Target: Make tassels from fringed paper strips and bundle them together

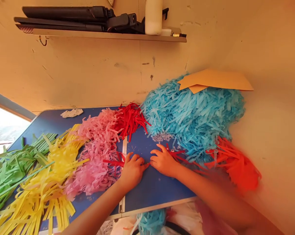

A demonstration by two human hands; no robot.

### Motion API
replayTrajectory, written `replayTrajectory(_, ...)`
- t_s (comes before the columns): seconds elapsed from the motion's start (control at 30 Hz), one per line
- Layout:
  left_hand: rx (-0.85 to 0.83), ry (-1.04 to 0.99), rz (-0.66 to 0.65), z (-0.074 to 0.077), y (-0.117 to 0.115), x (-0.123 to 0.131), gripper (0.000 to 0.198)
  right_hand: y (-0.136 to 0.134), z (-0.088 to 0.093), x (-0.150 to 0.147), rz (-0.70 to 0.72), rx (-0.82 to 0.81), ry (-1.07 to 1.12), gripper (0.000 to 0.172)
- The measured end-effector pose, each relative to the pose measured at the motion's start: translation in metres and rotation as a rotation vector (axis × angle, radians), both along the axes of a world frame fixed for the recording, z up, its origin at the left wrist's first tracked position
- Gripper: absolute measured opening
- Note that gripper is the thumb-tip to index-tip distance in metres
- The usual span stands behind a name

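Both hands are close together over the blue tabletop [159, 189], thumbs toward each other with a small gap between. My left hand [132, 168] has its fingers curled in, and red paper strips [112, 162] stick out from behind it to the left. My right hand [165, 160] is bent in a pinch with the upper finger lifted a little; more red strips come out behind it to the right. What lies between the fingertips is mostly hidden. A large heap of light blue paper fringe [189, 114] sits just beyond my right hand. Pink paper fringe [98, 150] lies left of my left hand.
Yellow strips [47, 176] and green strips [15, 169] cover the table's left side. Red bunches lie at the back [130, 119] and at the right [242, 166]. Orange card [216, 80] rests on the blue heap. Above, a wall shelf [108, 35] holds black items and a white bottle [153, 16].
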State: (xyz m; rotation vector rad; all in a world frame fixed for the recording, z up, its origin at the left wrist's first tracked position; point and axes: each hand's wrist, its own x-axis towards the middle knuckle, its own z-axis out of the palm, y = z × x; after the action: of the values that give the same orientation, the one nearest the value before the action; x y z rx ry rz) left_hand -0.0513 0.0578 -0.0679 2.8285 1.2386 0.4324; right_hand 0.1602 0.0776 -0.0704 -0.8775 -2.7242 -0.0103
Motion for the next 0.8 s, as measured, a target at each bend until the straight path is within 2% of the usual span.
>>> replayTrajectory(0.1, 0.049, -0.046, 0.009, -0.003, 0.001, 0.007, 0.011, 0.008, -0.013, -0.003, 0.065, 0.081, -0.005, 0.027)
replayTrajectory(0.17, 0.110, -0.089, 0.020, -0.002, 0.003, 0.010, 0.013, 0.012, -0.010, -0.006, 0.048, 0.086, 0.004, 0.025)
replayTrajectory(0.2, 0.146, -0.114, 0.031, 0.002, 0.004, 0.010, 0.015, 0.012, -0.002, -0.008, 0.031, 0.096, 0.009, 0.023)
replayTrajectory(0.27, 0.222, -0.173, 0.053, 0.020, 0.003, 0.007, 0.018, 0.005, 0.027, -0.013, -0.033, 0.096, 0.068, 0.020)
replayTrajectory(0.33, 0.311, -0.262, 0.046, 0.051, -0.005, -0.002, 0.015, -0.010, 0.071, -0.016, -0.126, 0.015, 0.217, 0.018)
replayTrajectory(0.37, 0.363, -0.334, 0.015, 0.070, -0.011, -0.007, 0.014, -0.019, 0.096, -0.016, -0.187, -0.079, 0.334, 0.019)
replayTrajectory(0.4, 0.425, -0.406, -0.047, 0.089, -0.018, -0.011, 0.015, -0.028, 0.119, -0.016, -0.201, -0.211, 0.409, 0.019)
replayTrajectory(0.47, 0.469, -0.450, -0.144, 0.125, -0.033, -0.017, 0.015, -0.039, 0.156, -0.013, -0.081, -0.553, 0.483, 0.021)
replayTrajectory(0.53, 0.452, -0.479, -0.192, 0.147, -0.046, -0.017, 0.015, -0.046, 0.172, -0.011, -0.020, -0.901, 0.589, 0.018)
replayTrajectory(0.57, 0.432, -0.500, -0.188, 0.151, -0.052, -0.015, 0.014, -0.049, 0.171, -0.011, -0.027, -1.038, 0.661, 0.019)
replayTrajectory(0.63, 0.393, -0.570, -0.130, 0.150, -0.061, -0.010, 0.011, -0.056, 0.156, -0.016, -0.075, -1.201, 0.852, 0.026)
replayTrajectory(0.7, 0.323, -0.652, -0.039, 0.139, -0.070, -0.004, 0.011, -0.067, 0.132, -0.023, -0.104, -1.257, 1.070, 0.031)
replayTrajectory(0.8, 0.119, -0.779, 0.055, 0.121, -0.082, 0.006, 0.010, -0.087, 0.102, -0.035, -0.201, -1.308, 1.400, 0.031)
